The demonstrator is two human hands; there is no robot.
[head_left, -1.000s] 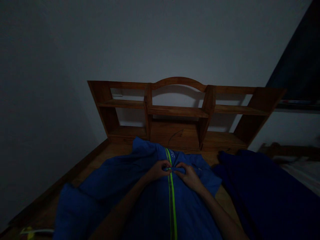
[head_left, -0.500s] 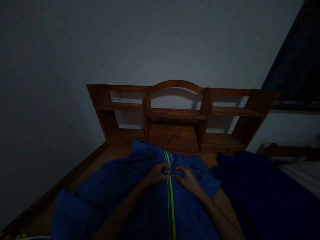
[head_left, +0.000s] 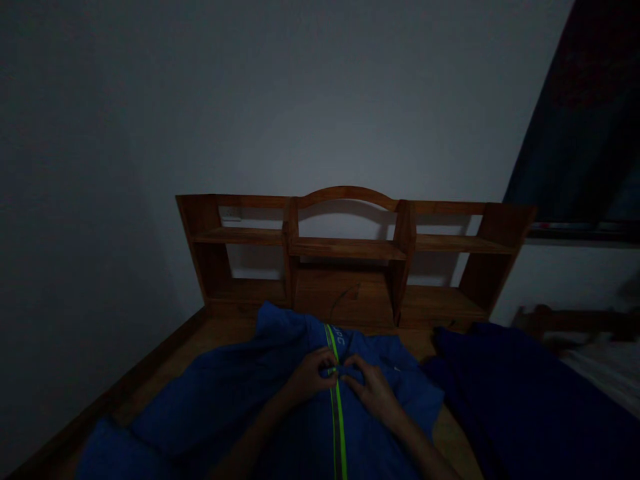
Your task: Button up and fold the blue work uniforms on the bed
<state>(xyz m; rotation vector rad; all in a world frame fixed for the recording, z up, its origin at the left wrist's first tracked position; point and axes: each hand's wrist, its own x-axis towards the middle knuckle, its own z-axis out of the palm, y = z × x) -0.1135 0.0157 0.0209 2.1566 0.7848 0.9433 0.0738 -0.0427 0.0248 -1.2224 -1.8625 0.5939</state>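
Observation:
A blue garment [head_left: 220,380] lies spread over the wooden surface, crossed lengthwise by a reflective strip [head_left: 339,420] with a bright yellow-green edge. White lettering shows near its far end. My left hand [head_left: 313,375] pinches a small fold of the cloth at the strip. Facing it, my right hand [head_left: 371,387] grips the same raised fold between thumb and fingers, a short gap away. The dim light hides the fine detail of what lies between the fingertips.
Behind the garment stands a wooden shelf unit [head_left: 345,248] against the pale wall [head_left: 320,100]. A darker blue cloth [head_left: 525,400] lies to the right. A thin cord [head_left: 345,293] rests against the shelf's lower middle panel. A dark window [head_left: 590,133] is at the upper right.
The camera view has tilted up, so the shelf, garment and hands sit lower in the picture. Both hands keep hold of the fold at about the same place.

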